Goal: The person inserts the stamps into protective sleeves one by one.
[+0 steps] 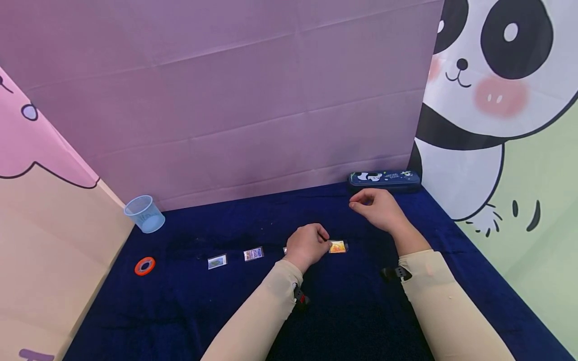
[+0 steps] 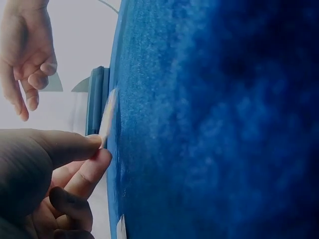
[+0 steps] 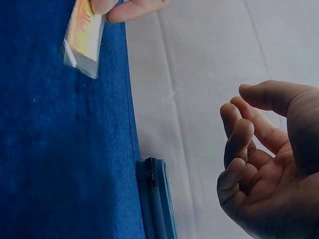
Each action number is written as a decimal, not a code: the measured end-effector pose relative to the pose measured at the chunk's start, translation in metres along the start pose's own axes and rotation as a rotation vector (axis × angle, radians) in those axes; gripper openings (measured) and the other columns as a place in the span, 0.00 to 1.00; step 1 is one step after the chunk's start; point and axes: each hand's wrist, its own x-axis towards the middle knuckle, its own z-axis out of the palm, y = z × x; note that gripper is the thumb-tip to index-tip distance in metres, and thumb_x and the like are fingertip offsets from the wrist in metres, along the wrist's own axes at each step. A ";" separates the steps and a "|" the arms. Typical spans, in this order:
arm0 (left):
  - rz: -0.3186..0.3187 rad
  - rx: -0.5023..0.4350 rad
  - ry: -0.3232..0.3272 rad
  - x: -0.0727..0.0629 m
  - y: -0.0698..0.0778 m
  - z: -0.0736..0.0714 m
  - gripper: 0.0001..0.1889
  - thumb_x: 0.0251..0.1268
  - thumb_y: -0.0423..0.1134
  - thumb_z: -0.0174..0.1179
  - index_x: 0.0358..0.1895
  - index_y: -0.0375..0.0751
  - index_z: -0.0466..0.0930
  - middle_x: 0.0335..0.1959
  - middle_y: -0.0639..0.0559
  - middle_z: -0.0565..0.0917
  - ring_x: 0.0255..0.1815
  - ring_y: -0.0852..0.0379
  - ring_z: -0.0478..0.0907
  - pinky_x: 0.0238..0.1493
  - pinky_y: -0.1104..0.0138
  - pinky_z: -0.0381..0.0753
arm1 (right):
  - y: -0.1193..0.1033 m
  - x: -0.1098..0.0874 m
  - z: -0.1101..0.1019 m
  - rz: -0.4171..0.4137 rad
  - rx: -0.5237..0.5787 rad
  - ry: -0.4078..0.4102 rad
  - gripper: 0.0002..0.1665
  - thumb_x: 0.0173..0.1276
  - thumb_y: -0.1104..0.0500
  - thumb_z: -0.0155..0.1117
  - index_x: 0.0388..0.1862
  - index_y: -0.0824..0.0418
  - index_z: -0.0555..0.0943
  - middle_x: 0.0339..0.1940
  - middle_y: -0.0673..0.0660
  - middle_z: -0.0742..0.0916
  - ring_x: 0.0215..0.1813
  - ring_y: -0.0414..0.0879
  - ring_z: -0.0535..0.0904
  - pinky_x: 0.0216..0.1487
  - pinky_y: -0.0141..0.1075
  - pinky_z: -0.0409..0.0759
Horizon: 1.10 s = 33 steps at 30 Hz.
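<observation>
My left hand (image 1: 308, 245) pinches a small orange-and-yellow picture card (image 1: 337, 246) by its edge, between thumb and forefinger. A clear plastic sleeve (image 3: 88, 68) sticks out past the card's end in the right wrist view. In the left wrist view the card is nearly edge-on, close over the blue cloth. To the left lie a purple-toned card (image 1: 253, 253) and a blue-green card (image 1: 217, 261); one more is mostly hidden behind my left hand. My right hand (image 1: 381, 208) hovers in front of the pencil case, fingers loosely bent, nothing in them.
A dark blue pencil case (image 1: 384, 180) with a panda print lies at the back right against the wall. A light blue plastic cup (image 1: 145, 214) leans at the back left. Nearer on that side is an orange ring-shaped roll (image 1: 145, 266). Dark blue cloth (image 1: 180, 311) covers the table.
</observation>
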 end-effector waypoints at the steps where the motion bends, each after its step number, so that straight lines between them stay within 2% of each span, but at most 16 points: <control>1: 0.001 0.007 0.000 0.000 0.000 0.000 0.08 0.64 0.50 0.75 0.34 0.59 0.84 0.26 0.66 0.81 0.27 0.65 0.77 0.38 0.62 0.77 | 0.001 0.000 0.000 0.000 -0.001 -0.002 0.15 0.78 0.49 0.66 0.54 0.57 0.87 0.52 0.61 0.87 0.51 0.57 0.79 0.54 0.54 0.80; 5: 0.011 0.025 -0.001 -0.001 -0.003 -0.004 0.08 0.65 0.51 0.75 0.34 0.59 0.85 0.27 0.65 0.81 0.27 0.65 0.77 0.37 0.63 0.77 | 0.004 0.002 0.003 0.002 -0.003 -0.004 0.15 0.78 0.49 0.66 0.53 0.56 0.87 0.51 0.60 0.87 0.51 0.57 0.79 0.54 0.53 0.80; 9: 0.049 0.044 0.009 -0.002 -0.010 -0.009 0.07 0.67 0.51 0.73 0.37 0.58 0.85 0.27 0.65 0.81 0.26 0.64 0.77 0.35 0.64 0.77 | 0.002 0.005 0.006 -0.009 -0.005 -0.010 0.14 0.78 0.50 0.66 0.52 0.57 0.87 0.50 0.60 0.87 0.49 0.57 0.79 0.52 0.52 0.80; 18: 0.131 0.073 0.079 -0.009 -0.033 -0.031 0.05 0.72 0.52 0.68 0.42 0.58 0.86 0.28 0.68 0.81 0.25 0.66 0.76 0.32 0.65 0.77 | 0.005 0.005 0.014 -0.022 -0.098 -0.027 0.10 0.78 0.52 0.66 0.50 0.54 0.87 0.48 0.58 0.87 0.43 0.54 0.78 0.46 0.47 0.80; 25: 0.183 0.159 0.168 -0.024 -0.059 -0.057 0.05 0.74 0.52 0.66 0.44 0.59 0.86 0.37 0.63 0.84 0.28 0.64 0.74 0.34 0.64 0.75 | 0.011 -0.013 0.021 -0.042 -0.190 -0.060 0.11 0.75 0.54 0.68 0.52 0.56 0.86 0.48 0.57 0.87 0.42 0.51 0.79 0.44 0.46 0.80; 30: 0.187 0.176 0.190 -0.039 -0.080 -0.076 0.06 0.73 0.51 0.68 0.45 0.57 0.86 0.41 0.57 0.85 0.34 0.61 0.75 0.36 0.62 0.76 | 0.016 -0.029 0.021 -0.062 -0.232 -0.069 0.17 0.75 0.54 0.69 0.57 0.59 0.84 0.52 0.58 0.85 0.47 0.52 0.82 0.47 0.50 0.83; 33: 0.188 0.182 0.196 -0.048 -0.095 -0.085 0.07 0.72 0.50 0.68 0.46 0.57 0.87 0.42 0.58 0.84 0.39 0.59 0.77 0.40 0.60 0.78 | 0.019 -0.037 0.020 -0.077 -0.242 -0.072 0.19 0.74 0.55 0.70 0.60 0.61 0.83 0.54 0.60 0.84 0.50 0.55 0.84 0.50 0.54 0.84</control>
